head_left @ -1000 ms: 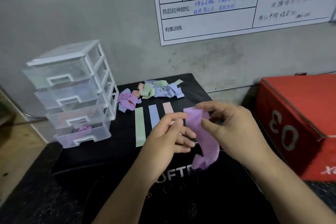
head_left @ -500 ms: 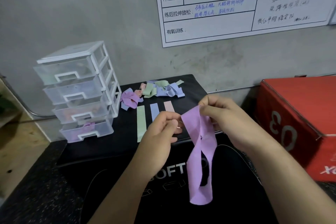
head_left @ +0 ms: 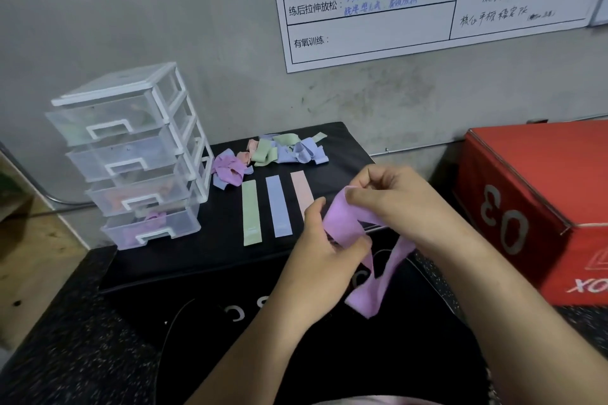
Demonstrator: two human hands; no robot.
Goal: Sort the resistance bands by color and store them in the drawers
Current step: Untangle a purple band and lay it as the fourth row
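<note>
Versus half a second ago: the purple band (head_left: 342, 217) no longer hangs long and straight from the right hand (head_left: 408, 204). The left hand (head_left: 324, 253) has closed on it mid-length, so the hanging part is shorter and bunched.

Band axis now: the top part runs short and slanted between the two hands. Below them two strands drop and meet in a fold that points down toward the person, so the long axis is roughly vertical and kinked at the left hand's grip.

Right hand pinches the top edge, thumb on the front face, fingers curled behind. Left hand grips the band just below and left of that, fingers wrapped round it. The band is off the surface, over the near edge of the black padded box (head_left: 204, 250), and its loop hangs below both hands.

Behind the hands, flat and parallel on the box: a green strip (head_left: 251, 212), a blue strip (head_left: 279, 205), and a pink strip (head_left: 301, 189) partly hidden by the left hand. A mixed band pile (head_left: 286, 149) lies further back. The drawer unit (head_left: 131, 154) stands at left, with purple showing in its bottom drawer (head_left: 154, 228). A red box (head_left: 539, 207) sits at right.
</note>
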